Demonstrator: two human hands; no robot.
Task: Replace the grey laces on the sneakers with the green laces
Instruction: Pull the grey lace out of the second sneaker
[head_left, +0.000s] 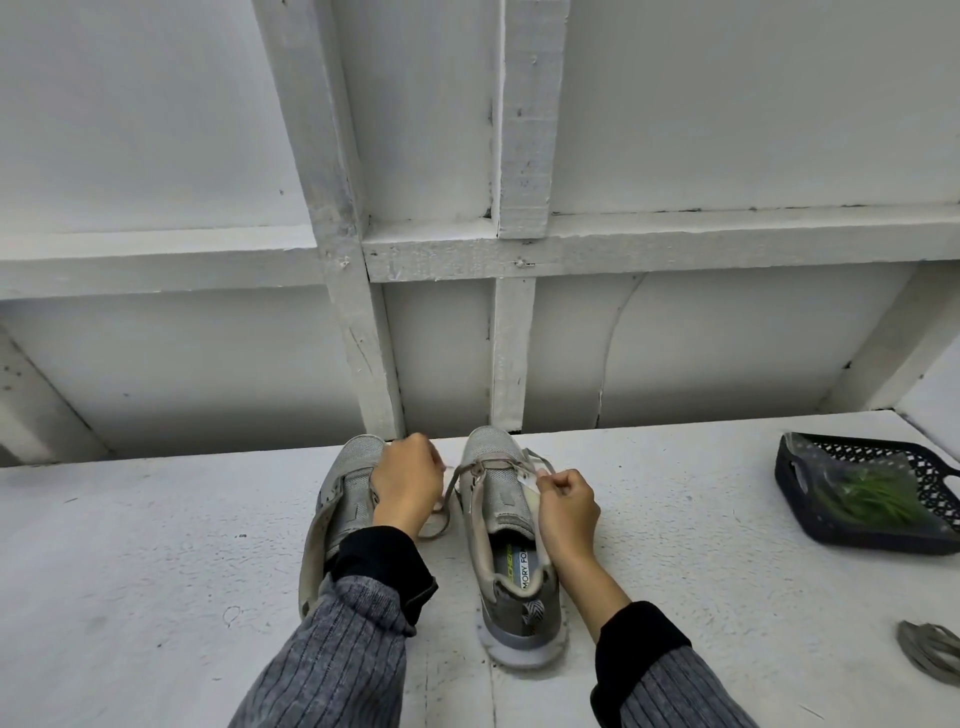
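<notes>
fingers (551, 480) of both hands pinch grey lace (488, 466) | right sneaker (511, 540) toe points away, lengthwise front-to-back

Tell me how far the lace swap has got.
Done: one loose grey lace lies off at the right, and the left grey mesh sneaker shows none. In hand: left hand and right hand pull the grey lace from the right grey sneaker. Left: green laces, bagged in the dark perforated tray.

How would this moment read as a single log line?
step: unlacing right sneaker | left hand, right hand: pulling its grey lace | green laces: in basket
</notes>
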